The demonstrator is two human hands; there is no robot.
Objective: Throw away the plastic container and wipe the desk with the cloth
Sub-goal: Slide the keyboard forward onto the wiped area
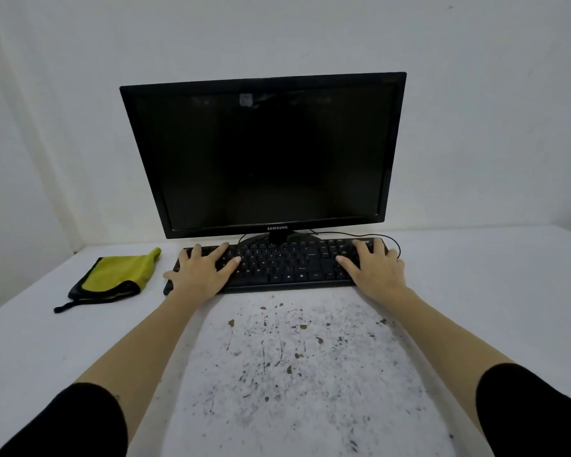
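Note:
A yellow cloth (114,278) with a black edge lies folded on the white desk (475,308), left of the black keyboard (287,268). My left hand (200,270) rests flat on the keyboard's left end, fingers spread. My right hand (374,268) rests flat on its right end. Dark specks and brown crumbs of dirt (290,351) cover the desk between my forearms, just in front of the keyboard. No plastic container shows in this view.
A black monitor (264,153), switched off, stands behind the keyboard against the white wall. A thin black cable (370,235) runs behind the keyboard to its right end. The desk's left edge runs diagonally beside the cloth.

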